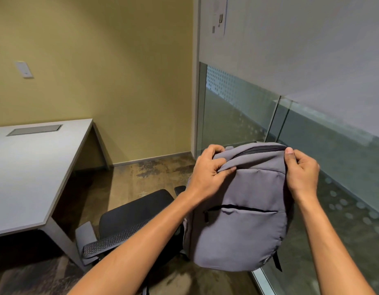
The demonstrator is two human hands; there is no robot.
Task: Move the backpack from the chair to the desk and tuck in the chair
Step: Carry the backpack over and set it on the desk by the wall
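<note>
A grey backpack [239, 222] with a dark front zip hangs upright in the air to the right of the black office chair [133, 211]. My left hand [207, 173] pinches the fabric at its top left corner. My right hand [301, 173] grips its top right corner. The chair's seat is bare and its mesh armrest [107, 241] points toward me; it stands out from the white desk [29, 171] at the left. My left forearm crosses over the chair's right side.
A frosted glass partition [312, 145] runs along the right, close behind the backpack. A yellow wall is at the back with a switch plate [24, 69]. The desk has a cable hatch [34, 130]. Patterned floor lies between desk and glass.
</note>
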